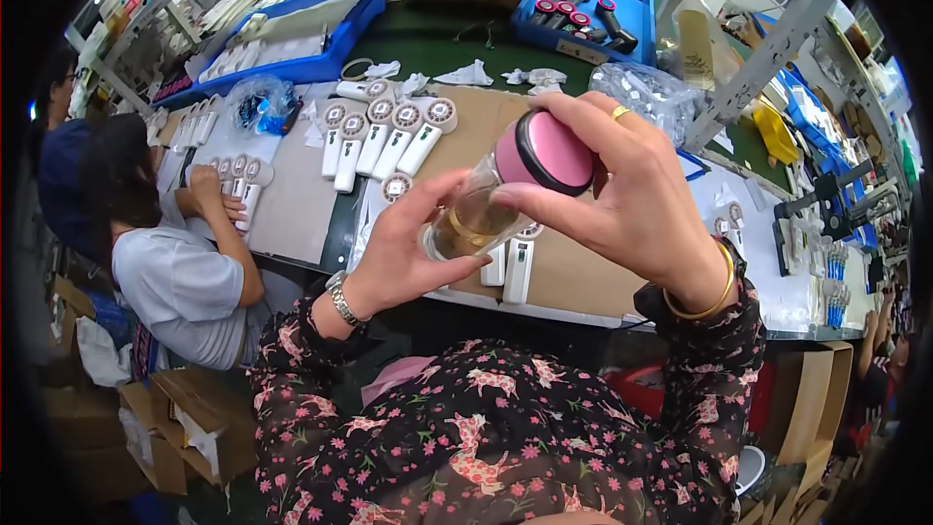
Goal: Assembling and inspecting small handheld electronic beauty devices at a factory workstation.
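Note:
Above the table I hold a clear, see-through bottle [478,214], tilted, with something amber or brownish inside. My left hand [408,243] is closed around its body. My right hand [622,185] grips the bottle's pink lid [556,151], which has a black rim; the lid sits at the bottle's upper end, and I cannot tell whether it is loose or tight. Beneath my hands lie white handheld devices [519,270] with round heads, partly hidden. Left of my hands, several more white round-headed devices [377,141] lie side by side on brown cardboard.
A blue tray [530,34] of black and pink devices stands at the back. Another blue tray [364,15] is at back left. Crumpled clear plastic bags [646,87] lie behind my right hand. At left a co-worker [180,262] handles white devices. A metal shelf post [748,58] rises at right.

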